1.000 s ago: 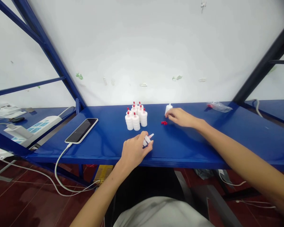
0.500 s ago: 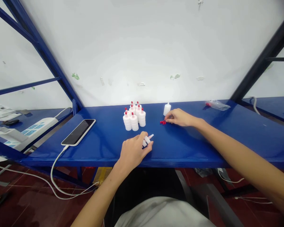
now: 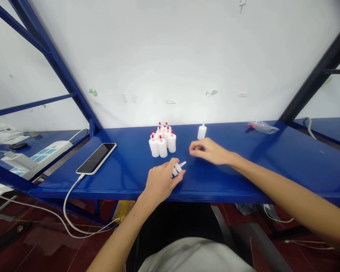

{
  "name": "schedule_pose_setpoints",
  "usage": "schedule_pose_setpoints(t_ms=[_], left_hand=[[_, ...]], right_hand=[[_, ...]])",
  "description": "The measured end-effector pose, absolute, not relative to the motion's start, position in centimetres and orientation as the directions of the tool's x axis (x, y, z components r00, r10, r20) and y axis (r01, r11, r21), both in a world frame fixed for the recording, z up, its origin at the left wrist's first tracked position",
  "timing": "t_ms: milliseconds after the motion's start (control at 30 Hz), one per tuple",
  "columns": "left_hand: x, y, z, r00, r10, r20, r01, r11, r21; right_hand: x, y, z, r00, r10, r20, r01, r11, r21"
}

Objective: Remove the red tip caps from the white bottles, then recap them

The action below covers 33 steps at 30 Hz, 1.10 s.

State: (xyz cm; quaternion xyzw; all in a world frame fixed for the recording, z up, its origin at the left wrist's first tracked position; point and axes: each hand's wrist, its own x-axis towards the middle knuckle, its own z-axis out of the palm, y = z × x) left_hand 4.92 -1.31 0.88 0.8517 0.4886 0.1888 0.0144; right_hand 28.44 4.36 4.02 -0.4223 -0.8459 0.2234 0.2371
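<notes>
My left hand [image 3: 162, 179] is closed around a small white squeeze bottle [image 3: 177, 169], tilted so its bare pointed nozzle aims up and to the right. My right hand [image 3: 206, 150] hovers over the table to the right of that nozzle, thumb and fingers pinched together; whatever they may hold is hidden. The small red caps seen earlier are out of sight behind this hand. Behind it stands one uncapped white bottle [image 3: 202, 132]. A tight group of white bottles with red caps [image 3: 162, 145] stands upright to the left, beyond my left hand.
On the blue table [image 3: 130, 173] a phone [image 3: 96, 158] lies at the left, plugged into a white cable [image 3: 64, 206]. A clear plastic bag [image 3: 263, 127] with something red lies back right. A power strip [image 3: 42, 156] sits left. Someone's sandalled foot [image 3: 10, 238] shows on the floor.
My right hand has drawn back from the red caps, coming left and nearer to the bottle in my left hand. That bottle is still held. A foot has come further into view at lower left.
</notes>
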Motion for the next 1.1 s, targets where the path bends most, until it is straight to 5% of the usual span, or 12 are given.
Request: schedule_pose_setpoints(t_ms=[200,300,400,467,567,833,933,1100], left_hand=[[4.6,-1.1,0.7,0.454,0.827,0.333,0.804,-0.541,0.248],[4.5,-1.0,0.7,0.433,0.834,0.341,0.805,-0.528,0.269],[4.6,-1.0,0.7,0.428,0.842,0.328,0.813,-0.517,0.267],[4.6,-1.0,0.6,0.437,0.838,0.328,0.813,-0.524,0.255],[4.6,-0.9,0.5,0.446,0.826,0.344,0.807,-0.538,0.245],[4.6,-0.9,0.5,0.440,0.833,0.336,0.805,-0.532,0.263],[4.6,-0.8,0.5,0.416,0.841,0.347,0.810,-0.516,0.279],[4.6,-0.8,0.4,0.428,0.834,0.349,0.805,-0.527,0.272]], right_hand=[[26.3,2.8,3.4,-0.647,0.733,0.211,0.447,0.588,-0.674],[28.9,4.6,3.7,-0.426,0.815,0.392,0.567,0.579,-0.586],[32.6,7.3,3.9,-0.081,0.870,0.486,0.841,0.321,-0.435],[34.7,8.9,3.8,0.091,0.918,0.386,0.919,0.072,-0.387],[36.2,10.3,3.1,0.158,0.965,0.210,0.937,-0.080,-0.340],[37.0,11.3,1.9,0.183,0.959,0.219,0.874,-0.057,-0.482],[37.5,11.3,1.9,0.228,0.933,0.278,0.904,-0.097,-0.417],[37.1,11.1,1.6,0.172,0.978,0.120,0.951,-0.133,-0.279]])
